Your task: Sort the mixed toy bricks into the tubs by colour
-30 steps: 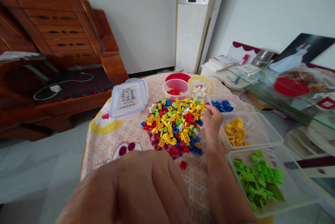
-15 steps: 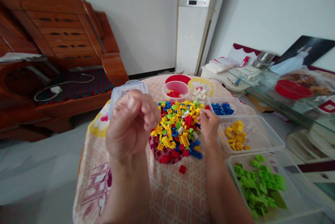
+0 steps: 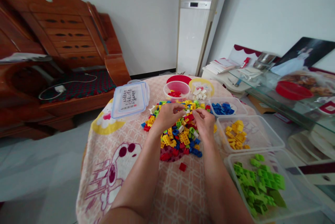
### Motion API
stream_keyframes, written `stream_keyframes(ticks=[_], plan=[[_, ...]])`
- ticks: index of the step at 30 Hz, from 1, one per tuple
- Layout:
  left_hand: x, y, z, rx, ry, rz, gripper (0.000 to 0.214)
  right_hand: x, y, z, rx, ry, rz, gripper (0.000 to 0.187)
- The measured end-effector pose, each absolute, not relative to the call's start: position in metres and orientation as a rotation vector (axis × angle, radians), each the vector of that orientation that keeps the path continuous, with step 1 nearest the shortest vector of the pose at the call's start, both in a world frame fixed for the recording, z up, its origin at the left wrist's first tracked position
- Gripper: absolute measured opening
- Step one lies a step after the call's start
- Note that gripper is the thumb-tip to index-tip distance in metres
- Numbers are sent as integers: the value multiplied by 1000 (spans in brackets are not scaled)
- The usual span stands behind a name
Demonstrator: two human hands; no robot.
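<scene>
Left hand (image 3: 169,115) and right hand (image 3: 205,123) curl over knobbly plastic bricks (image 3: 184,138), grips impossible to tell, near a rectangular lid (image 3: 118,103) bearing illegible script (image 3: 128,99)!

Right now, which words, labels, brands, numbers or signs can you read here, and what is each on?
None can be read for certain.
Clear lid: rows of dark characters and a small red mark, too small to read.
Panel on the tall white unit: markings too small to read.
Purple print on the tablecloth: lettering or drawing, I cannot tell.
Papers: any print is too blurred.
</scene>
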State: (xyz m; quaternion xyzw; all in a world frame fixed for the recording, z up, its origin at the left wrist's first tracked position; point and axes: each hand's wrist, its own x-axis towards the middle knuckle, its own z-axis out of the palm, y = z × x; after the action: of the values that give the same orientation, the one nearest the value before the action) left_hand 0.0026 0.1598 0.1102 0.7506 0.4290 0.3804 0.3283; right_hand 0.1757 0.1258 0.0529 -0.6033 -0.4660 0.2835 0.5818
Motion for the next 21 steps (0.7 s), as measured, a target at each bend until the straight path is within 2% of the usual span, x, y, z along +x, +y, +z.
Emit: stream_keyframes(ticks=[4, 10, 21], plan=[[11, 164, 99, 2045, 1111, 854, 26, 177, 126, 52, -1346, -1005, 681, 47], [9, 172, 85, 1891, 1117, 918, 28, 174, 123, 57, -1301, -1090, 568, 37], [8, 174, 78, 1488, 929, 955, 25, 168, 124, 51, -1194, -1030, 761, 38]])
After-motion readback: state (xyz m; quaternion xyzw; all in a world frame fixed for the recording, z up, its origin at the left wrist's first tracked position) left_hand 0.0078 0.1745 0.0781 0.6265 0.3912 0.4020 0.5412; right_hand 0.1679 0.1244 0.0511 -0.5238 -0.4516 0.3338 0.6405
